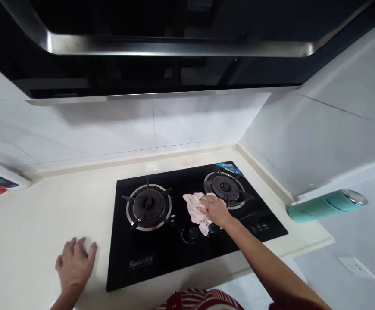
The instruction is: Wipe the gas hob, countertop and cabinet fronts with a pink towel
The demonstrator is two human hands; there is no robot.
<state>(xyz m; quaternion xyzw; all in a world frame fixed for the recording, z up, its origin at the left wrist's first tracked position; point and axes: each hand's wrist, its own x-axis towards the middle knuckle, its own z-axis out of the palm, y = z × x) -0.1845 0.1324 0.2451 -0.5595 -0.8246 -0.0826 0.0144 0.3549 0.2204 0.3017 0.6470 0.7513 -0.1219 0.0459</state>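
A: Big black gas stove (174, 254) set in the counter (42, 215), and this looks like a wipe in full play! How should it be worked?

B: Broad strokes over the open glass, I'd say, then tight arcs around the left burner (148, 204) and right burner (224, 187). Mind those prongs; they could snag the fabric!

A: And the pink cloth (196, 209)?

B: Down on the glass between the burners, bunched under the right hand (215, 211)! Fingers bent over its top; their undersides are hidden, so whether they pinch it, I can't tell. Folded into a flat pad, it should wipe more evenly.

A: Left hand (76, 265)?

B: Palm down on the counter, fingers parted, gripping nothing. A handy brace! Then the knob (193, 233), just beside the cloth: light touch there, or it could turn.

A: Now, the room!

B: Dark range hood (174, 73) looming across the top, so lean in carefully! Pale tiled wall behind, cream counter below, a faint brownish mark (186, 163) on it behind the stove.

A: And the small stuff?

B: Green bottle (323, 206) near the counter's right side, slanted in this view; whether it truly leans, I can't say. Smaller again, a blue sticker (229, 167) on the stove's far right corner!
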